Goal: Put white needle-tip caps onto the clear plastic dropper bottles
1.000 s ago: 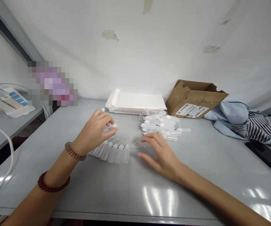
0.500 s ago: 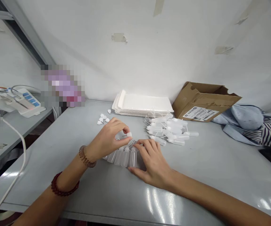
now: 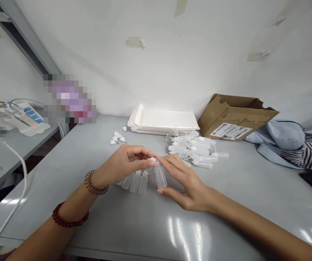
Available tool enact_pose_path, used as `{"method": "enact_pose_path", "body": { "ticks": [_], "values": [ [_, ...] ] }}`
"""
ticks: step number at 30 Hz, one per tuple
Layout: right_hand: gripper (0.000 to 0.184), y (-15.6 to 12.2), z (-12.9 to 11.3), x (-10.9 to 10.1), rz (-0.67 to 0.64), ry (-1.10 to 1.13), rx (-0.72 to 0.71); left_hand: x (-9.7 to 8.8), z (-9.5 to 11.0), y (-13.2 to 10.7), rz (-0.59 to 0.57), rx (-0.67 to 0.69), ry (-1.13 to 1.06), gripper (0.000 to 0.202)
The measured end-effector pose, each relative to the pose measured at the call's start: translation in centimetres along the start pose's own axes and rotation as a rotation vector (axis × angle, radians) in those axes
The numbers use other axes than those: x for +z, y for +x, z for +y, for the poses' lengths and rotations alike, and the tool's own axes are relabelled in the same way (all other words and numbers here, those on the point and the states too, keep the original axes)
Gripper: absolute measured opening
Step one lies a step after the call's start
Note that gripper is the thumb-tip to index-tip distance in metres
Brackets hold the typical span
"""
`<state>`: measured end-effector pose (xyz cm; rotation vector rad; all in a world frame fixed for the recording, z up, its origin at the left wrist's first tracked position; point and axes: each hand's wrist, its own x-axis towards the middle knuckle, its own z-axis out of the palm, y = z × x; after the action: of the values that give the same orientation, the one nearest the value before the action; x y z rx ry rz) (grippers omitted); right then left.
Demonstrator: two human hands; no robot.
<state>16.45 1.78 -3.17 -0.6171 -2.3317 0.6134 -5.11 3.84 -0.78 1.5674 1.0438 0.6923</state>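
Observation:
My left hand (image 3: 127, 163) pinches a small white needle-tip cap (image 3: 152, 159) between thumb and fingers, at the mouth of a clear plastic squeeze bottle (image 3: 160, 175). That bottle is gripped by my right hand (image 3: 184, 181), thumb at its base and fingers along its upper side, and it tilts slightly. Left of it, several like bottles (image 3: 135, 182) lie in a row on the grey table, partly behind my left hand. Beyond that hand sits a small group of loose white caps (image 3: 116, 138) with thin metal needles.
A pile of bottles with caps (image 3: 199, 148) lies behind my right hand. Further back are a stack of white padded envelopes (image 3: 167, 121) and an open cardboard box (image 3: 234, 117). Blue and striped cloth (image 3: 286, 145) lies at right; a power strip (image 3: 32, 117) is at left.
My right hand has taken hold of the end bottle and moved it slightly right, away from the row. My left hand has brought the cap down to the bottle's mouth.

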Motion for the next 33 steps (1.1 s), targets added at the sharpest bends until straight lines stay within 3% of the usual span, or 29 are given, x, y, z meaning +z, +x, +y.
{"method": "enact_pose_path", "body": {
  "ticks": [6,14,22,25,29,33],
  "values": [
    [0.056,0.2,0.1,-1.3,-0.079,0.038,-0.039,-0.1,-0.4,0.2,-0.04,-0.052,-0.13,0.02],
    [0.049,0.9,-0.3,-3.5,-0.281,0.334,0.147,-0.2,-0.5,0.2,-0.158,-0.138,-0.178,0.026],
    [0.036,0.6,-0.1,-2.6,-0.084,0.255,0.329,0.2,-0.9,0.5,-0.036,-0.094,-0.269,0.025],
    [0.031,0.5,-0.1,-2.4,-0.026,0.261,0.322,0.2,-0.9,0.4,0.012,-0.044,-0.262,0.02],
    [0.024,0.6,-0.1,-2.3,-0.015,0.236,0.325,0.3,-0.7,0.2,0.025,0.001,-0.246,0.016],
    [0.029,0.6,-0.1,-2.0,-0.053,0.186,0.399,0.4,-0.5,0.0,0.074,0.046,-0.197,0.014]
  ]
}}
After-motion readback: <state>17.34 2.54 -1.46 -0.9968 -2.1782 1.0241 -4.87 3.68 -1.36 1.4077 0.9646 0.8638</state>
